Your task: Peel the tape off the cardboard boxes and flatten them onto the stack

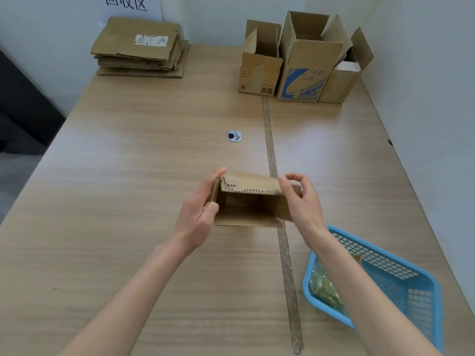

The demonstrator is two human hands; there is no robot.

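A small cardboard box (250, 201) sits on the tabletop (128, 176) near the middle, lying on its side with its open mouth toward the person. The left hand (199, 214) grips the box's left wall, thumb at the opening and fingers (217, 176) along the outside. The right hand (300, 199) is at the upper right corner, thumb and forefinger pinched together on the edge there; whether they hold tape or only the torn flap cannot be told.

To do this step well, the left hand should brace the box firmly while the right pulls low and along the surface rather than straight up, since the paper facing tears easily. The top flap already shows this: its outer layer is ripped away, leaving the ribbed, wavy core exposed along a ragged edge.

The stack (140, 50) of flattened boxes lies at the far left corner, brown sheets with a white label on top. Three upright open boxes (303, 70) wait at the far right, the middle one printed in blue. A blue plastic mesh basket (401, 278) near the right forearm holds crumpled clear tape. A long strip of brownish tape (270, 140) runs down the wood-grain tabletop.
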